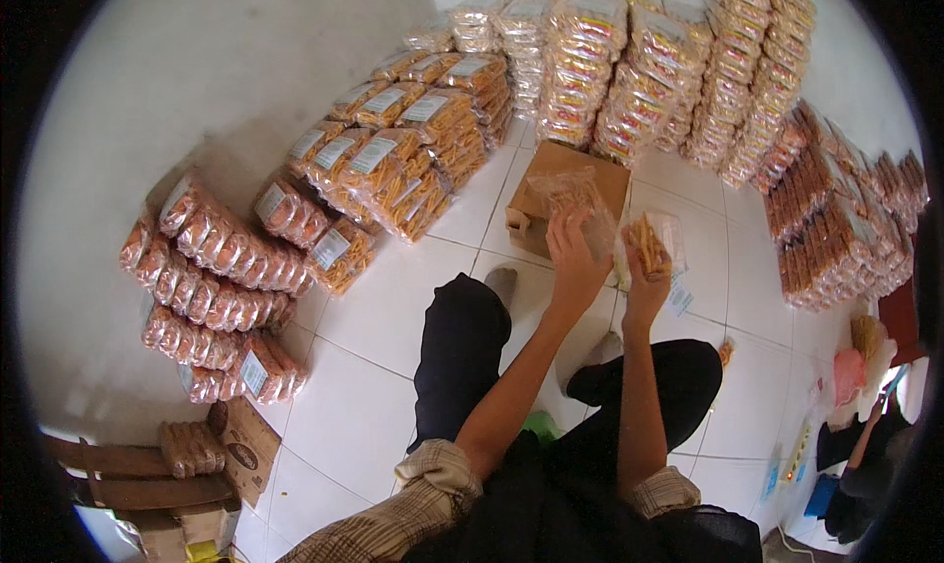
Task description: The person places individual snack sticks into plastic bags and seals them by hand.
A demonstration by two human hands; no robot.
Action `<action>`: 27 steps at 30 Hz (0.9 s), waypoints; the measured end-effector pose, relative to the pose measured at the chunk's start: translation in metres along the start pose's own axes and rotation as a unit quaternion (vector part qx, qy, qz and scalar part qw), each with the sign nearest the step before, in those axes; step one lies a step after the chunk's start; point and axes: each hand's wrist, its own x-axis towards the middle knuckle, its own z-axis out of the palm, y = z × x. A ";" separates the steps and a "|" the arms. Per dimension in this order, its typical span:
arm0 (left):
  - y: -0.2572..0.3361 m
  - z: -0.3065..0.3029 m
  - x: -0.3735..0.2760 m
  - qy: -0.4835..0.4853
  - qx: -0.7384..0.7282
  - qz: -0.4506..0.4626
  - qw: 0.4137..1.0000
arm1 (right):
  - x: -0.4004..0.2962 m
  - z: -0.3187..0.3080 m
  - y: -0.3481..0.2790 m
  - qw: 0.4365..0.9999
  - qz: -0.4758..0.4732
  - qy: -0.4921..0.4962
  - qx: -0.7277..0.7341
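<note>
A clear plastic bag of snack sticks [564, 185] lies over the brown cardboard box [537, 159] in front of me. The fingers of my left hand [574, 249] are on this bag, and loose film shows beside the thumb. Just to the right, my right hand [647, 290] grips a small bunch of yellow-brown snack sticks [646, 242]. Whether film wraps this bunch is hard to tell. Behind it on the floor is some clear plastic packaging [672, 231], with printed labels [680, 294] nearer me.
Bagged orange snack sticks [398, 154] and pinkish packs [221, 246] are stacked on the left. Tall stacks of bagged snacks [579, 69] stand behind the box, with brown packs [826, 231] at right. Another person [870, 445] sits at lower right near a power strip [796, 452].
</note>
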 end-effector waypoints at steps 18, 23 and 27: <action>-0.073 0.043 -0.051 -0.100 0.189 0.009 0.977 | -0.058 -0.022 0.066 0.958 0.282 -0.027 0.033; -0.071 0.046 -0.042 -0.087 0.156 -0.016 0.984 | -0.025 -0.002 0.086 0.947 0.298 -0.054 0.105; -0.073 0.041 -0.029 -0.059 0.136 -0.012 0.989 | -0.026 0.009 0.095 0.909 0.364 -0.038 0.201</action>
